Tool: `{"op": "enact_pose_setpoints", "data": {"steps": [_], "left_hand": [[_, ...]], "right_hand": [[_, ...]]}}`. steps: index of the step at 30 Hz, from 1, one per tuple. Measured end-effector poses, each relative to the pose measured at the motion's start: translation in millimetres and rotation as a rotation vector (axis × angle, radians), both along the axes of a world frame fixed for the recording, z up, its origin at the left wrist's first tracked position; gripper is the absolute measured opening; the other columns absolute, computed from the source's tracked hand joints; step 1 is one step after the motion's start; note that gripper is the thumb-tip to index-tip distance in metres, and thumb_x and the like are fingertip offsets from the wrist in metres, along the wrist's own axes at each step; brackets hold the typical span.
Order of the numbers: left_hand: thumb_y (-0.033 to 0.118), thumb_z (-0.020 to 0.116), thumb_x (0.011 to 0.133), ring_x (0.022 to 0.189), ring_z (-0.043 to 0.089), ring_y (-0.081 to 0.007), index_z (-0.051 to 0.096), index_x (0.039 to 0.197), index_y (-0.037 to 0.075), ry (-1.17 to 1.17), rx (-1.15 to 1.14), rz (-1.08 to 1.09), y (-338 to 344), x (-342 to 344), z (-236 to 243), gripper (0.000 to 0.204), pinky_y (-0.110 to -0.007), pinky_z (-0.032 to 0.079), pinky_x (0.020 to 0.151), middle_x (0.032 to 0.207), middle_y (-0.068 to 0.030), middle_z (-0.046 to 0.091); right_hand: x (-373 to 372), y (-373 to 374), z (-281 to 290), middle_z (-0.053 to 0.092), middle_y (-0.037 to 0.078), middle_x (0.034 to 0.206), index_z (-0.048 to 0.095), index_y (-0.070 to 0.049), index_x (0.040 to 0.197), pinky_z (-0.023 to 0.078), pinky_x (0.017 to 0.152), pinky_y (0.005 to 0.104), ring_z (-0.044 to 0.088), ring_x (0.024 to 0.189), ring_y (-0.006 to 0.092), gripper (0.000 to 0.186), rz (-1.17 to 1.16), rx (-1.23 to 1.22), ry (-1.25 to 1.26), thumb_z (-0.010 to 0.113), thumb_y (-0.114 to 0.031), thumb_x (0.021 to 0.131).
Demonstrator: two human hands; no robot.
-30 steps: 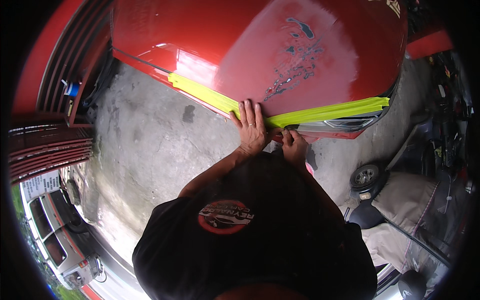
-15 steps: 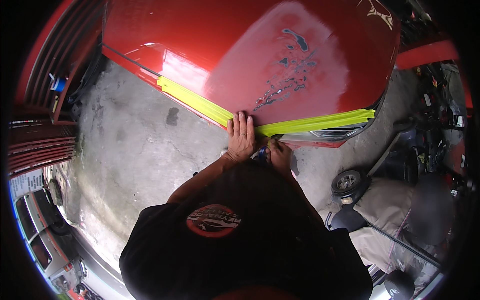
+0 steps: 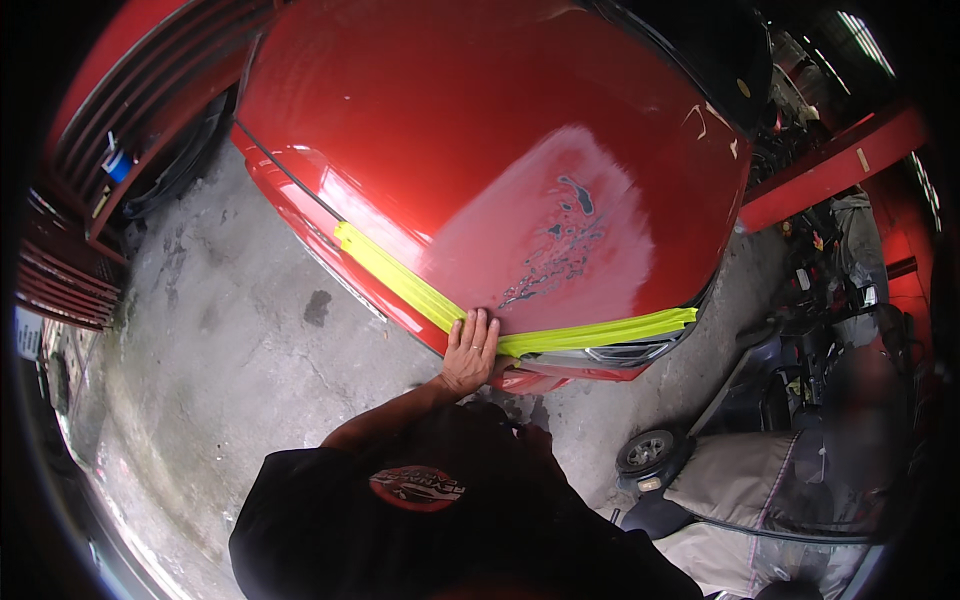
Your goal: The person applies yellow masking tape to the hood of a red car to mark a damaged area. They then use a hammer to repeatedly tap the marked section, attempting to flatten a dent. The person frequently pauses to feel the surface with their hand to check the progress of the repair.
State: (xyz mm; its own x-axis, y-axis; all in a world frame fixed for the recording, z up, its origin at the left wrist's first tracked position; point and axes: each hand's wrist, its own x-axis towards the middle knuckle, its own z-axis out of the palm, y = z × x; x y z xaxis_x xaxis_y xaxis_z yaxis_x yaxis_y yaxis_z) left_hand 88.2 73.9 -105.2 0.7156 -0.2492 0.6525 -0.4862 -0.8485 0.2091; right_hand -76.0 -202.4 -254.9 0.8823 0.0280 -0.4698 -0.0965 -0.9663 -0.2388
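Note:
My left hand (image 3: pixel 468 352) lies with fingers stretched on the front edge of the red car hood (image 3: pixel 370 120), by the bend in the yellow-green masking tape (image 3: pixel 598 338). A pale sanded patch (image 3: pixel 615 250) with dark, irregular spots sits just above the tape, and a headlight (image 3: pixel 630 355) shows below it. My right hand (image 3: pixel 533 437) is lower, in shadow by my dark shirt; its curled fingers are around a small dark object that I cannot make out.
Red slatted metalwork (image 3: pixel 70 280) and a blue container (image 3: pixel 117 166) are at left. A red beam (image 3: pixel 810 180) is at upper right. A black wheel (image 3: pixel 645 455), grey covered items (image 3: pixel 725 475) and dark clutter stand at right. Concrete floor (image 3: pixel 220 330) surrounds the car front.
The view has shifted, showing more of the hood and windshield. My left hand stays at the tape; my right hand has dropped away from the hood edge toward my body.

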Motion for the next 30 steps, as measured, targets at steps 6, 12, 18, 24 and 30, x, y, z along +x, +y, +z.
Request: {"op": "enact_pose_setpoints", "data": {"steps": [6,12,18,24,30], "left_hand": [[0.06,0.067,0.085,0.147,0.035,-0.0414,0.043,0.151,0.001,0.038,0.037,0.091,-8.0,-5.7,5.9,0.091,-0.06,0.023,0.118,0.156,-0.0261,0.04],[0.066,0.074,0.076,0.151,0.026,-0.0459,0.034,0.151,-0.009,0.166,-0.253,0.124,-1.1,-6.4,20.2,0.113,-0.064,0.018,0.12,0.16,-0.0305,0.029],[0.041,0.046,0.105,0.154,0.017,-0.0475,0.022,0.154,-0.016,0.279,-0.268,0.319,110.3,46.9,48.4,0.079,-0.051,0.015,0.127,0.162,-0.0355,0.021],[0.041,0.031,0.109,0.156,0.007,-0.0456,0.017,0.155,-0.016,0.342,-0.353,0.445,187.3,117.5,63.6,0.074,-0.048,0.01,0.129,0.164,-0.0362,0.014],[0.053,0.029,0.107,0.155,0.009,-0.0495,0.016,0.163,0.003,0.482,-0.785,0.838,185.0,122.8,48.3,0.077,-0.056,0.014,0.126,0.166,-0.0331,0.014]], "right_hand": [[-35.3,-30.5,24.2,0.067,0.013,0.08,0.065,-0.001,0.101,0.052,0.059,0.0418,0.063,0.066,0.0266,0.023,-0.659,0.632,-0.133,0.064,-0.022,0.091],[1.6,31.1,112.0,0.067,0.023,0.107,0.053,0.006,0.14,0.051,0.073,0.0406,0.062,0.083,0.0282,0.062,-0.726,0.527,0.001,0.066,-0.03,0.092],[7.8,1.8,84.0,0.055,0.033,0.142,0.046,0.008,0.146,0.041,0.114,0.0451,0.05,0.137,0.0451,0.078,-0.359,0.407,0.057,0.065,-0.043,0.09],[-17.6,-87.6,-45.1,0.063,0.025,0.109,0.063,0.005,0.123,0.046,0.086,0.043,0.058,0.101,0.0367,0.053,-0.306,0.51,0.14,0.062,-0.038,0.091],[-46.6,-76.7,-27.2,0.073,0.016,0.083,0.074,-0.001,0.1,0.056,0.07,0.0411,0.071,0.074,0.0285,0.034,-0.174,0.441,-0.071,0.064,-0.033,0.091]]}}
